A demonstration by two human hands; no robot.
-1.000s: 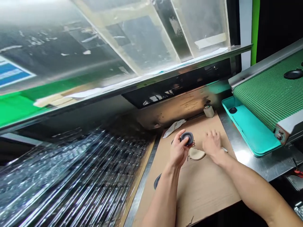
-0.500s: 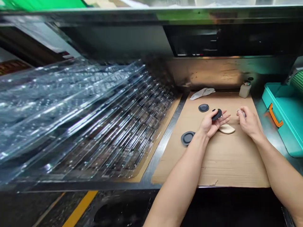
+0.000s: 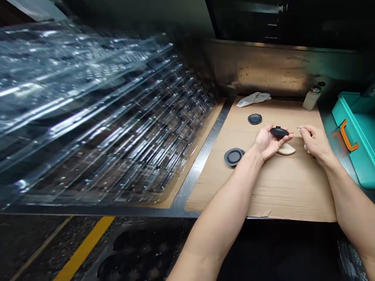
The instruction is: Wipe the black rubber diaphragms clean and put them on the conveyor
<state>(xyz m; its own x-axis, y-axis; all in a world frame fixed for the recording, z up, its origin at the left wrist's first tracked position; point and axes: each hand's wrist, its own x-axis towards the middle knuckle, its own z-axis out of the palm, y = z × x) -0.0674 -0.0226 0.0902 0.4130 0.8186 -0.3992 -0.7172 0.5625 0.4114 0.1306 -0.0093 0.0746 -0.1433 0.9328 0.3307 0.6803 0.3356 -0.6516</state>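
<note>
My left hand, palm up, holds a small round black plastic part with a tab on its rim. To its right, my right hand is closed around a crumpled white cloth or tissue, of which only bits show. Under and between the hands lies a pale, flat, leaf-shaped pad on the cardboard sheet. Two dark round parts rest to the left: a smaller round part farther back and a larger round part beside my left forearm.
Stacked clear plastic trays fill the left side. A white cloth and a metal-topped bottle stand at the cardboard's back edge. On the right is a teal bin with an orange handle. A metal wall closes the back.
The view has tipped downward. My left hand has turned the black part so it lies flatter, its tab pointing away. My right hand stays closed on the white cloth or tissue.
</note>
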